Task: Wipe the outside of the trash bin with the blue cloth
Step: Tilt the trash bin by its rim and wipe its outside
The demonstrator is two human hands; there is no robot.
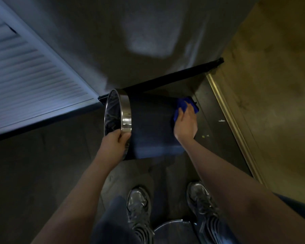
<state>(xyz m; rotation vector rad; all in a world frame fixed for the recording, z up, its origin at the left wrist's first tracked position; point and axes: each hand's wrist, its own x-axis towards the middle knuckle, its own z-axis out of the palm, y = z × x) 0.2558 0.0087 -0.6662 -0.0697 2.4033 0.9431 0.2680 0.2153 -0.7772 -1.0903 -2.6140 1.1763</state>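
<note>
**Bin wipe, down near the base: tips for this pass**

Your dark floor (42, 173) carries everything here. The dark round trash bin with the shiny metal rim band (148, 124) is tipped over on its side in front of your shoes, mouth pointing to your left and base out to the right, up close to the wall and the louvred door. Looks to me like it's held up off the floor rather than resting on it, but the light's too dim to swear by that.

Your left hand (115, 144) grips the metal rim, thumb on the band and fingers curled under it. Keep that hold firm, since it's your pivot.

Your right hand (186, 123) presses the bright blue cloth (180, 104) flat against the bin's side near the base, fingers fairly straight and spread over it, not bunched.

I'd say you're mid-wipe with plenty of surface left. For a good pass, keep the palm flat, drag in long strokes from base toward the rim, then roll the bin a bit with the left hand so the underside comes up. Don't skip the metal band itself.
</note>
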